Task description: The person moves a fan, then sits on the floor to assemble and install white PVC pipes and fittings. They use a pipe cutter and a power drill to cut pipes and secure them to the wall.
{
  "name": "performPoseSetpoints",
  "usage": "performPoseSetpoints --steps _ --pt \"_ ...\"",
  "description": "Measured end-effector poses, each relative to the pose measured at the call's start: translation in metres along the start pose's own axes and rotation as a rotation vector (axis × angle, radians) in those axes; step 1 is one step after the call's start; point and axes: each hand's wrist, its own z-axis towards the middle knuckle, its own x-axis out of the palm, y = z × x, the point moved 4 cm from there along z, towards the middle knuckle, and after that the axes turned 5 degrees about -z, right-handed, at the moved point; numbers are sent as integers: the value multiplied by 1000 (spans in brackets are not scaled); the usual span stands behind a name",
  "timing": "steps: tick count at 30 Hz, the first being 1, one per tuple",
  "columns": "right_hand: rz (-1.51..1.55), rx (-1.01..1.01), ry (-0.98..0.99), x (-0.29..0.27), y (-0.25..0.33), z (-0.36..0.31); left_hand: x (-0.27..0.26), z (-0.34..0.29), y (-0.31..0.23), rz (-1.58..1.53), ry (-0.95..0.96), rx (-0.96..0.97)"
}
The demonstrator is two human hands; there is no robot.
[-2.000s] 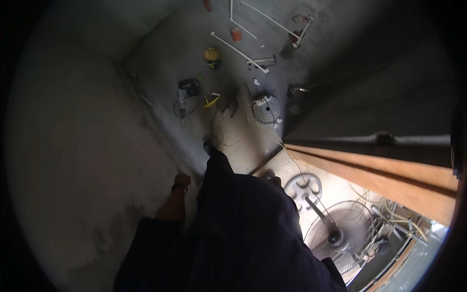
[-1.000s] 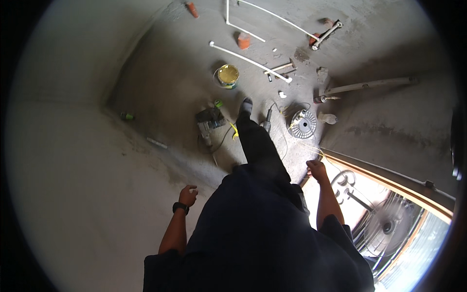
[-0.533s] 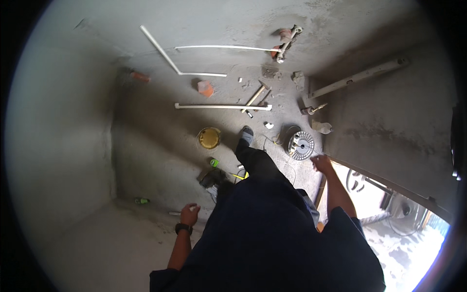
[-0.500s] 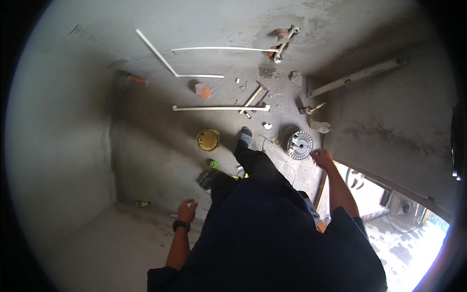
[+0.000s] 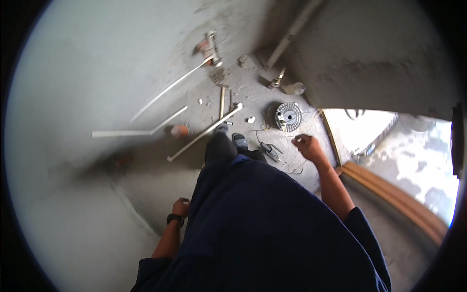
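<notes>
My right hand [image 5: 309, 147] is held out over the floor with its fingers curled in. A small pale spot shows at its fingertips; what it is I cannot make out. Nearest to it are a round grey cable reel [image 5: 292, 118] and a grey corded power tool [image 5: 270, 152] lying on the concrete. My left hand [image 5: 181, 206], with a black band at the wrist, hangs low beside my dark shirt. Its fingers are bent around something small and whitish, too small to name.
Ahead lie a long white pipe [image 5: 199, 135], a hammer [image 5: 223, 101], an orange fitting [image 5: 179, 131] and a white fitting [image 5: 250, 119]. An angled white pipe [image 5: 121, 133] is at the left wall. A wooden sill [image 5: 394, 194] borders the bright doorway at right.
My view has swung to the right and my feet have stepped. The yellow bucket and green items are out of sight; the power tool and wooden sill show now. Both hands stay curled.
</notes>
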Motion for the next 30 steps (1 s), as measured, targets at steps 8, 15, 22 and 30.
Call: performPoseSetpoints --steps 8,15,22,30 --pt "332 520 -76 90 -133 -129 -163 147 -115 376 -107 432" --pt "621 747 -106 177 -177 -205 -166 106 -185 557 -138 558" --pt "549 539 -104 267 -217 -178 -86 24 -265 768 -15 714" --pt "1186 656 -419 379 -293 -136 149 2 -358 1195 273 1369"
